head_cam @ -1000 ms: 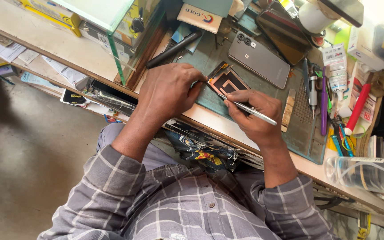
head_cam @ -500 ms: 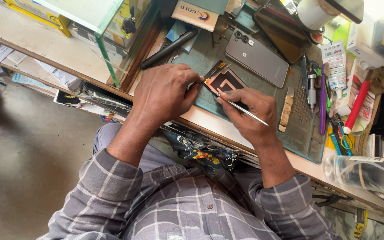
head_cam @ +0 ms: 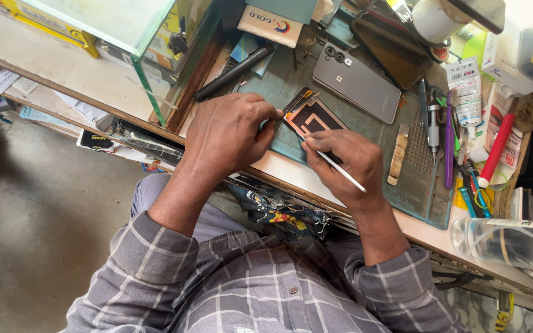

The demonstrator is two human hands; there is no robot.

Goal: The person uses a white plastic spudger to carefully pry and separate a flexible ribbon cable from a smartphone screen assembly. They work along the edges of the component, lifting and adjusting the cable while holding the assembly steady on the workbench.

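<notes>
Copper-brown and black, the flat opened phone panel [head_cam: 313, 117] lies on the teal rubber work mat [head_cam: 365, 132] that covers the middle of your wooden surface [head_cam: 63, 77], just beyond both of your hands. Your left hand [head_cam: 229, 132] rests at the panel's left edge, its fingers curled down and its grip pinched closed at that near-left corner; what sits between the fingertips is hidden. Your right hand [head_cam: 350, 160] lies at the panel's near-right side, its grip closed around a thin white-handled pointed tool [head_cam: 339, 171], held like a pen with the tip slanting up-left and touching the panel's near edge. So the panel sits between your two grips and slightly farther from you than either.

Farther off on the mat, just right of the panel, a grey smartphone [head_cam: 357, 83] lies face down with its camera lenses toward the left. A dark glass screen panel [head_cam: 390, 43] lies beyond it. A black cylindrical tool [head_cam: 234, 72] lies slanted at the mat's far-left edge. On the right part of the mat lie a beige flat pry stick [head_cam: 397, 154], metal tweezers [head_cam: 433, 126] and a purple slim tool [head_cam: 448, 139] side by side. A red-handled tool [head_cam: 496, 151] lies farther right, and a clear plastic bottle [head_cam: 507, 242] lies on its side at the near right. A glass case [head_cam: 118, 24] stands at the far left.
</notes>
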